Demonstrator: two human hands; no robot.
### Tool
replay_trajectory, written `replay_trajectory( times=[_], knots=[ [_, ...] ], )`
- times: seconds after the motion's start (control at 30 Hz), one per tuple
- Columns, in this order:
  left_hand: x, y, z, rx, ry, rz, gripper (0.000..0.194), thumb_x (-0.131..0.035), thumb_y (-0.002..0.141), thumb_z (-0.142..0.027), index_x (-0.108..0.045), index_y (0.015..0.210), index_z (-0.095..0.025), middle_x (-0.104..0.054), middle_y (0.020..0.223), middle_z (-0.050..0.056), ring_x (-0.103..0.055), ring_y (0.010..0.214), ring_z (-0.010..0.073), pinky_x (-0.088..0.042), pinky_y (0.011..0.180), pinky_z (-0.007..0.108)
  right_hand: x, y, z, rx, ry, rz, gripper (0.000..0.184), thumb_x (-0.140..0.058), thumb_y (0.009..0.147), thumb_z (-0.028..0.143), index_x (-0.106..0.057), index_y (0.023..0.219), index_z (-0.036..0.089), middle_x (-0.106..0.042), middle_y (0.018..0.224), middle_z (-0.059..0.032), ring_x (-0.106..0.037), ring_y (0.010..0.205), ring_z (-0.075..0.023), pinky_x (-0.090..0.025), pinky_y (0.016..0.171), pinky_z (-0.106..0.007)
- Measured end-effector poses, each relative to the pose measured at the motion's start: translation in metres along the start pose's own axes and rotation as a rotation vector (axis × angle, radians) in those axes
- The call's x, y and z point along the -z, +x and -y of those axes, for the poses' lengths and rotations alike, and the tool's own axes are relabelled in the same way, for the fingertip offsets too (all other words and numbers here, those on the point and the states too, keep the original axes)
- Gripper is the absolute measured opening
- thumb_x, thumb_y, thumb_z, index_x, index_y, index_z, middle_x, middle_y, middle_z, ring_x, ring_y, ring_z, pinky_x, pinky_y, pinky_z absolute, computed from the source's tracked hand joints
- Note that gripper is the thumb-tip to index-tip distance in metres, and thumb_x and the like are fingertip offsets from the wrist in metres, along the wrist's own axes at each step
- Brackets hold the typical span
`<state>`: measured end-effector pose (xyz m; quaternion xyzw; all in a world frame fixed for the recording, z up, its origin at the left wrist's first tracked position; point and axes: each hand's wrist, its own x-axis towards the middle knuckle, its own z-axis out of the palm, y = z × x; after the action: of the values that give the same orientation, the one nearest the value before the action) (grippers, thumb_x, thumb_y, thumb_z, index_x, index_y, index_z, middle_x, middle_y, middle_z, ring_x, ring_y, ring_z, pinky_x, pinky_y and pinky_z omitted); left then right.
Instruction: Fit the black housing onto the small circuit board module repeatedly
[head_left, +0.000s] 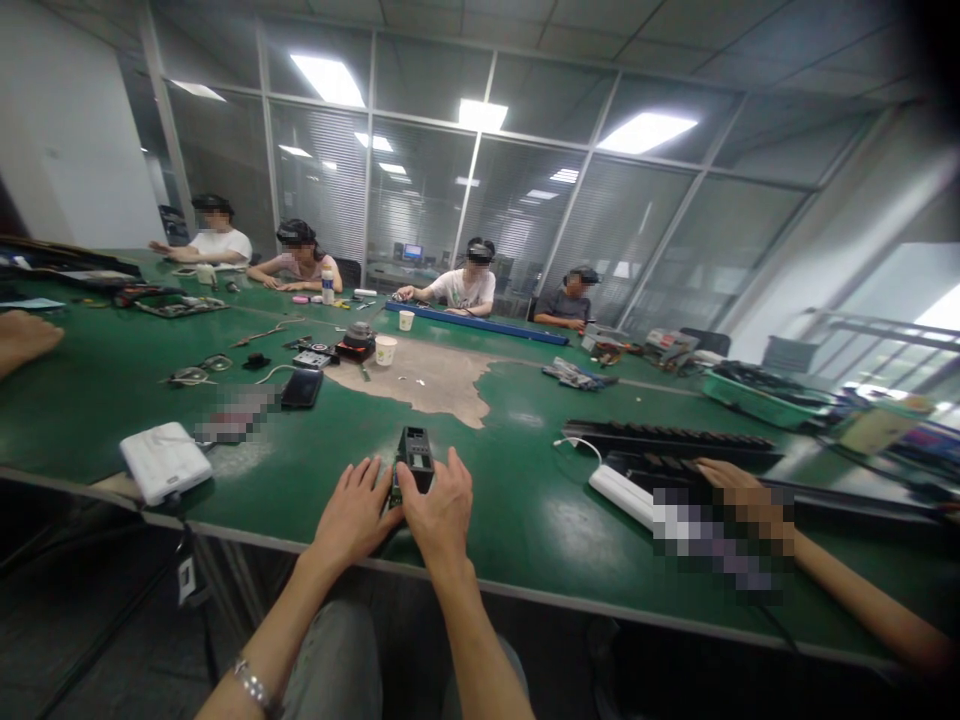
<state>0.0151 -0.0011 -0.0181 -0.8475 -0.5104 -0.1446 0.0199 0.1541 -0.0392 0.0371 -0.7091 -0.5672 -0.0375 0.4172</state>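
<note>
While the left hand lay loosely spread beside a black device, the right hand held it near the tabletop edge; beyond lay a dark phone, then a paper cup.

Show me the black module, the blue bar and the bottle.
Black module [417, 452]: head view, top face.
Blue bar [480, 322]: head view, mid-length.
Bottle [328, 285]: head view, middle of its body.

The device is black, the surface green around a beige patch, the long bar blue, the tub green, the bracelet silver, the trousers grey.
</note>
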Motion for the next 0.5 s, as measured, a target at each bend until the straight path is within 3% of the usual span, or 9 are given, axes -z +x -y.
replay_trajectory(
  times=[0.5],
  knots=[
    [0.007, -0.003, 0.0, -0.009, 0.007, 0.04, 0.067, -0.045, 0.089, -0.043, -0.039, 0.147, -0.008, -0.033, 0.156, 0.018, -0.029, 0.145, 0.0322, -0.023, 0.118, 0.05, -0.013, -0.008, 0.018, -0.027, -0.11, 0.029, 0.049, -0.059, 0.084, 0.054, -0.071, 0.101, 0.01, -0.05, 0.139, -0.0256, -0.043, 0.13, -0.0385, -0.035, 0.103, -0.051]
  ],
)
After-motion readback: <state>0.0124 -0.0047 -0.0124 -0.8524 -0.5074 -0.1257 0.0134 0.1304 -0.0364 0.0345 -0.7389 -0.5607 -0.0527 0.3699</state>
